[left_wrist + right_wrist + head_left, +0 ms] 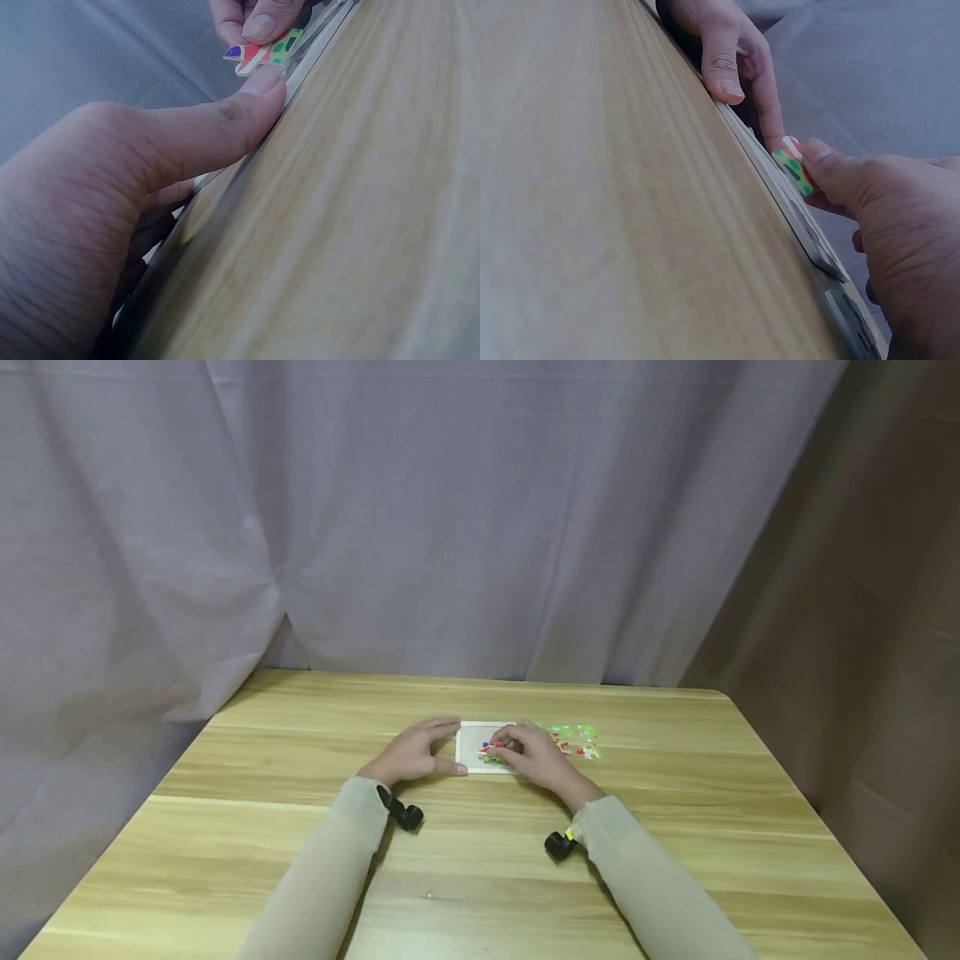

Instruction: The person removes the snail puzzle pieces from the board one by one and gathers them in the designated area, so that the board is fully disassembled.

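A flat tray with a white rim (459,747) lies on the table between the two hands. My left hand (414,753) rests at its left side, thumb and fingers extended along the rim. Over the tray, my right hand (542,758) pinches a jigsaw puzzle piece (259,54) between thumb and fingers. Red, white, green and purple patches show on the piece, which is tilted up in the left wrist view. In the right wrist view the thumb covers part of the puzzle piece (795,165). The right hand hides the tray's right part.
Flat green, red and white puzzle pieces (587,731) lie right of the tray, partly behind the right hand. The wooden table (465,877) extends around them. A grey curtain (450,527) hangs along its back edge.
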Motion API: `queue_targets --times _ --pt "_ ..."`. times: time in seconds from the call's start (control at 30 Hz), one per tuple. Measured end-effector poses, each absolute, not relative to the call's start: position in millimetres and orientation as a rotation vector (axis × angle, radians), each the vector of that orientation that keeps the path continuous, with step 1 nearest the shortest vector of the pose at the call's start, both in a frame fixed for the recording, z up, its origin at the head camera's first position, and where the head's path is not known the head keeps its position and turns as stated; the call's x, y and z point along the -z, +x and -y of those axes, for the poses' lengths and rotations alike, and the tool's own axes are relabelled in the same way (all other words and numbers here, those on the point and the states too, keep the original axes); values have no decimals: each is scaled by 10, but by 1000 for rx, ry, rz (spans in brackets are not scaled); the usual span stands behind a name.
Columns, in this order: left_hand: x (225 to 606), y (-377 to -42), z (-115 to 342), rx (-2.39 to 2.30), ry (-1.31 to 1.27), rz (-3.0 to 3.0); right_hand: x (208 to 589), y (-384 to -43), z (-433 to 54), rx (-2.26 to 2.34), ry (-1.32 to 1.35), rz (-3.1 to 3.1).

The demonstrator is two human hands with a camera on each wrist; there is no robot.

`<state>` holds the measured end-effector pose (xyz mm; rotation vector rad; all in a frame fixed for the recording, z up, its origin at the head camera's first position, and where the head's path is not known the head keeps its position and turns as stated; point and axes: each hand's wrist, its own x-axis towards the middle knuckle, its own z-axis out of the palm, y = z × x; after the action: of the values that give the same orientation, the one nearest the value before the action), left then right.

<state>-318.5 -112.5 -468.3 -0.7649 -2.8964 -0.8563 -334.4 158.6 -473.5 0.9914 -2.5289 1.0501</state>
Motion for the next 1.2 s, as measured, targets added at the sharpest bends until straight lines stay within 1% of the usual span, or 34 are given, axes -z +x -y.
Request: queue_targets --times 0.6,0.9,1.2 --pt "4683 -3184 1137 879 -775 2873 4659 -3336 -1600 -1170 881 2493" --pt "4684 -3207 1153 878 -762 2888 4671 -3382 -1749 -1188 833 2466" --pt "4697 -3193 1133 893 -766 2888 4676 -3358 -1884 -1197 769 2495"
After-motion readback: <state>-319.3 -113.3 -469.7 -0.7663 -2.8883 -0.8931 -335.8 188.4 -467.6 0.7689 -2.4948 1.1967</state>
